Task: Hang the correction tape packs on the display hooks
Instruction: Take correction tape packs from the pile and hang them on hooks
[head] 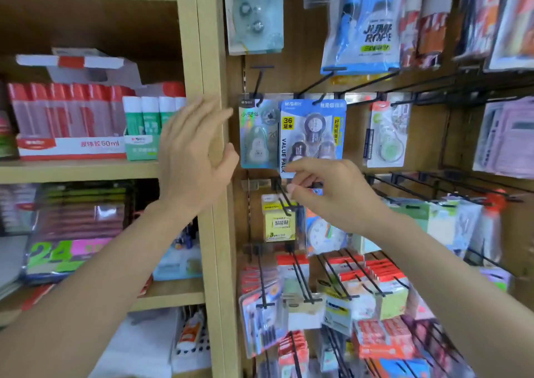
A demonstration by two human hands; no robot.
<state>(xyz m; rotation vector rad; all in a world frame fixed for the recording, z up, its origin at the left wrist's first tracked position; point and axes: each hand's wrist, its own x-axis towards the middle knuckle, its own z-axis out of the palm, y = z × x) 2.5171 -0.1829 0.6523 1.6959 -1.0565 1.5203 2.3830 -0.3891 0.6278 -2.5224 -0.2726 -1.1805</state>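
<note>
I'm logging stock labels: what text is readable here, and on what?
"VALUE PACK": blue correction tape pack
"36": yellow patch on the same pack
"JUMP ROPE": blue bag above
"50 ml": red-and-white glue box, left
"24": green-and-pink pack, lower left
Other print: too small or blurred.

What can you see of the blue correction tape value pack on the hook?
The blue value pack is a card with a clear blister over three dark dispensers and a yellow 36 label. It hangs upright on a black hook, overlapping the silvery pack. The right hand pinches its lower left corner.
</note>
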